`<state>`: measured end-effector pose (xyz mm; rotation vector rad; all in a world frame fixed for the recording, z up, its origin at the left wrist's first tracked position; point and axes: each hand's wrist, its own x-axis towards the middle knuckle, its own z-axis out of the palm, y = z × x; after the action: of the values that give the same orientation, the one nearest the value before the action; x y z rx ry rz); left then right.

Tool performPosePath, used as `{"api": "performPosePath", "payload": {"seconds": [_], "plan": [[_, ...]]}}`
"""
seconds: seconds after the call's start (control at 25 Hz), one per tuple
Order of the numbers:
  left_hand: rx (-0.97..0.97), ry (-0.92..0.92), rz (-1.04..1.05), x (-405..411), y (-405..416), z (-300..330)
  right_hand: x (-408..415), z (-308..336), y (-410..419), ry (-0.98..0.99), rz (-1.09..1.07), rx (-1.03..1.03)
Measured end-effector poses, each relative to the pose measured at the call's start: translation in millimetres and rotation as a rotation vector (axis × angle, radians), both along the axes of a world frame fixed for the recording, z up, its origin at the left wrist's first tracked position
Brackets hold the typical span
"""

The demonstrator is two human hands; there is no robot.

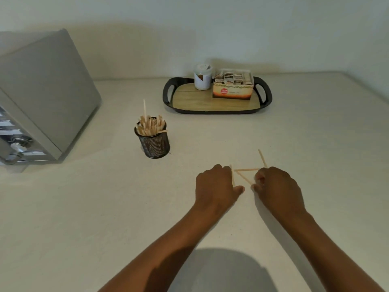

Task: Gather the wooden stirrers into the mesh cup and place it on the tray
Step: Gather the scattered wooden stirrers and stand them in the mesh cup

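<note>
A black mesh cup (154, 144) stands on the counter, left of centre, full of wooden stirrers (149, 125). Several loose stirrers (245, 170) lie on the counter between my hands. My left hand (216, 184) rests on the counter with its fingers curled over one stirrer at its right side. My right hand (275, 186) has its fingers pinched around the ends of the other loose stirrers, one of which pokes up behind it. The black tray (210, 111) with a wooden floor sits at the back.
On the tray stand a white jar (202, 76) and an orange box of sachets (232, 85), filling its back right. A grey metal appliance (42, 98) occupies the left side. A wall runs behind the counter.
</note>
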<state>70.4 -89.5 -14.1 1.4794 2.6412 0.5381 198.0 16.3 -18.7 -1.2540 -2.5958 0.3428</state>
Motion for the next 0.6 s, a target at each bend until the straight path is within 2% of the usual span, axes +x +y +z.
{"api": "performPosePath", "payload": {"seconds": [0.2,0.36,0.6], "plan": [[-0.111,0.067,0.118,12,15,3,-3,-3,-4,-0.065,0.008,0.045],[-0.202,0.040,0.112,15,18,7,-3,-2,-1,-0.155,0.048,0.086],[-0.149,0.084,0.103,20,16,-8,-6,-1,-3,-0.231,0.123,0.036]]}}
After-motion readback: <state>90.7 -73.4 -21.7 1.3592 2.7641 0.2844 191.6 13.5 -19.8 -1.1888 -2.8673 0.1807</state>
